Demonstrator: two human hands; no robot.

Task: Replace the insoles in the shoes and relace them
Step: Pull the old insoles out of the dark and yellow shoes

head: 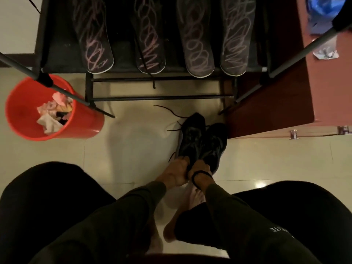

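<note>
Below, left hand (174,173), right hand (200,169) gripping shoes (202,140), cabinet (270,103) edge alongside.

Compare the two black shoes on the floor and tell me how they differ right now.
The left shoe reaches further toward the rack than the right shoe. Loose laces trail on the floor from the left shoe; none show by the right shoe. The left hand grips the left shoe's heel, the right hand the right shoe's. Both are black, side by side and touching, toes pointing at the rack.
</note>
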